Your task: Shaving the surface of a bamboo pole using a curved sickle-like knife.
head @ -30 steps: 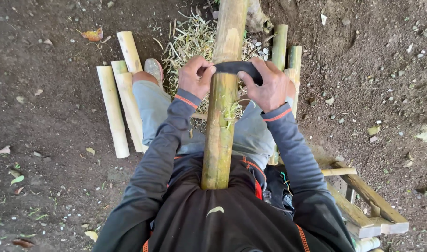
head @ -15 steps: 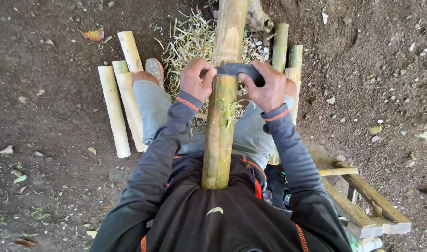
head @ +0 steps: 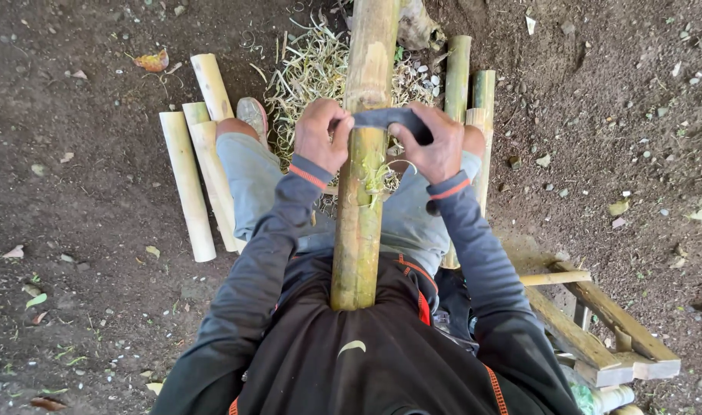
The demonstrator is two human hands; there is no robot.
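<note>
Two Hands on One Blade, Across a Bamboo Pole

Both hands are closed tight on the same tool: a dark curved blade (head: 389,117) laid crosswise over a thick bamboo pole (head: 360,192). The left hand (head: 320,137) wraps one end of the blade just left of the pole, fingers curled under; the right hand (head: 435,144) clamps the other end just right of it. Between the two hands the blade touches the pole's upper face, and pale curls of shaving (head: 378,175) hang on the pole just below it.

The pole runs from the person's belly out past the hands, sloping over the grey-trousered knees. Beyond the hands lies a heap of straw-like shavings (head: 309,73) on the dirt. Left of the left hand, well apart, four cut pale bamboo lengths (head: 188,188) lie side by side on the ground. Close beyond the right hand stand greener bamboo pieces (head: 458,73). Behind the right elbow sits a rough wooden frame (head: 597,323).
</note>
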